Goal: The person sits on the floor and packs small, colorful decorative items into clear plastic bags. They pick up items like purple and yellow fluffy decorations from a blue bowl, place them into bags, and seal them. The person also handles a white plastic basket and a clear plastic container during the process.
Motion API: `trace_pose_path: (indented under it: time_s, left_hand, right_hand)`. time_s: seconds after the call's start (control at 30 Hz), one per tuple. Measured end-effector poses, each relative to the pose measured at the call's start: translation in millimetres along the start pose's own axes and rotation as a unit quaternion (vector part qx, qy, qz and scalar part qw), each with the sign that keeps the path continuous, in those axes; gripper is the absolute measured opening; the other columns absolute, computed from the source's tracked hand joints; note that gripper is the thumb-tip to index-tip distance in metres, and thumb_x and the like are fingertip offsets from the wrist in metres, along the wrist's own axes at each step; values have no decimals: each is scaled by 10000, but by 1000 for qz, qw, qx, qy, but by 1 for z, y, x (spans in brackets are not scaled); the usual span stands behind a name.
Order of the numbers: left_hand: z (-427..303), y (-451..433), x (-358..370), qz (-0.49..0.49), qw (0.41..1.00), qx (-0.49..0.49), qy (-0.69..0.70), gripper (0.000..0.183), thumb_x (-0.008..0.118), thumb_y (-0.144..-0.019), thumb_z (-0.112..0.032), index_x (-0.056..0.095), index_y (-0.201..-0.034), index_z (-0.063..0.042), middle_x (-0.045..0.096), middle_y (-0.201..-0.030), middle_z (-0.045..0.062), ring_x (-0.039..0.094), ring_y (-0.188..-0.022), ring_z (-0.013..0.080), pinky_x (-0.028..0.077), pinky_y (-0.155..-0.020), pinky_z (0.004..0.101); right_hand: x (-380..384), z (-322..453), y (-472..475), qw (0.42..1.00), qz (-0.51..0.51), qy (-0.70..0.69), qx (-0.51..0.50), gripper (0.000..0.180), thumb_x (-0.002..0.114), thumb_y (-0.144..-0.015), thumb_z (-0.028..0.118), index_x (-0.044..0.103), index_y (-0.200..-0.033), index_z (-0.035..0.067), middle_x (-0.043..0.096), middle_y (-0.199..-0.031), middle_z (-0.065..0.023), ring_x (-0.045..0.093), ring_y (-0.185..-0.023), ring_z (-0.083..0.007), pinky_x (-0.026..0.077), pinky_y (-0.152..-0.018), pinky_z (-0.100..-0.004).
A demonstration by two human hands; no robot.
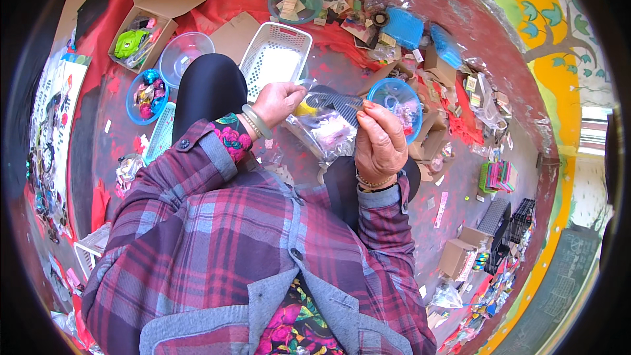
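Observation:
In front of my knees, both hands hold a dark, finely ridged piece (340, 102) that looks like a comb, with clear plastic around it. My left hand (276, 104) pinches the clear plastic at its left end. The fingertips of my right hand (382, 140) grip its right end. Just below hangs or lies a clear plastic bag (329, 133) with white and pinkish things inside; whether it joins the held plastic I cannot tell. Beyond my left hand stands a white perforated plastic basket (250, 79). A blue plastic bowl (415, 121) with small pink and white items sits beyond my right hand.
To the left are a clear tub (170, 61), a blue bowl of shiny ornaments (135, 118) and an open cardboard box (170, 34). A green-tinted tub (276, 15) is at the back. Blue packages (403, 29) and cardboard boxes (456, 259) lie to the right.

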State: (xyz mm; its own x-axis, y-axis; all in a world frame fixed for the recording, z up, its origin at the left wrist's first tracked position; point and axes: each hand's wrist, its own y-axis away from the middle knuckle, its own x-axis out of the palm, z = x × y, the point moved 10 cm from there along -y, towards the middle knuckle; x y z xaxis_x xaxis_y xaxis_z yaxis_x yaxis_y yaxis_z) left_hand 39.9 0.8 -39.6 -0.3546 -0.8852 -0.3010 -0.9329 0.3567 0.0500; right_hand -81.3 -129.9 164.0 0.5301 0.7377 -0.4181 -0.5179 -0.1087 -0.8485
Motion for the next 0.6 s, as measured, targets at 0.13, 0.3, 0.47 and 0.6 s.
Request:
trace_pose_path:
  time_s: [0.13,0.3,0.47,0.6]
  left_hand:
    - [-6,1,3,18,999,-22,-31,307,539,-807,-247,636,-938,13,650,-774,163,640,-716,213,487,-670,301]
    - [-8,1,9,28,999,-42,-20,302,530,-807,-236,636,-935,17,649,-771,164,636,-713,214,486,-675,301]
    - [-2,-1,15,39,998,-54,22,286,525,-804,-219,636,-894,28,644,-750,157,630,-716,218,480,-671,313]
    - [-6,-1,18,40,999,-9,-29,279,467,-835,-203,634,-899,11,604,-678,64,559,-636,121,457,-615,266]
  right_hand:
    - [-3,-16,5,998,-6,46,48,288,650,-616,-108,630,-866,34,579,-814,-81,575,-736,-226,468,-646,-291]
    - [9,-66,26,965,6,-45,259,174,629,-684,-69,621,-838,12,579,-744,-63,550,-642,-157,446,-597,-252]
    - [30,-81,42,937,65,-54,340,135,628,-692,-34,612,-815,20,583,-732,-65,563,-633,-155,446,-580,-250]
    - [41,-70,41,959,137,60,242,119,606,-672,8,580,-779,55,556,-721,-98,557,-701,-286,455,-619,-353]
